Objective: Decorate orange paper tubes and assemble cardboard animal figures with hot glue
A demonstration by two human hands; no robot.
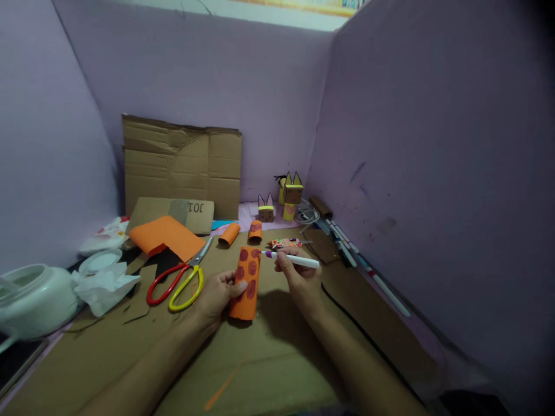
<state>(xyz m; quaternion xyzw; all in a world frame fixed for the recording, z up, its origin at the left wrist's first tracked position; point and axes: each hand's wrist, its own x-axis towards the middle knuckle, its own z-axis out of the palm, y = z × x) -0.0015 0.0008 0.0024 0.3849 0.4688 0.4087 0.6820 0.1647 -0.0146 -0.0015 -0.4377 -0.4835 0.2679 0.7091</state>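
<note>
Orange tube (250, 297) with dark spots was over the cardboard (281, 375), gripped by the left hand (217, 297), whose thumb pressed on its front. The right hand (300, 280) held a white marker (299, 260) between thumb and fingers; its tip was at the upper right edge of the tube, but I cannot tell whether it touched. Scissors (195, 260) lay left of the tube, and two shorter orange pieces (230, 233) were behind it.

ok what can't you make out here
All in the head view:
Orange paper tube with dark spots: far side, turned away.
Left hand: some fingertips, behind that tube.
White rounded pot: left side, cut by left edge.
Yellow figure: partly behind brown cardboard cat figure.
</note>
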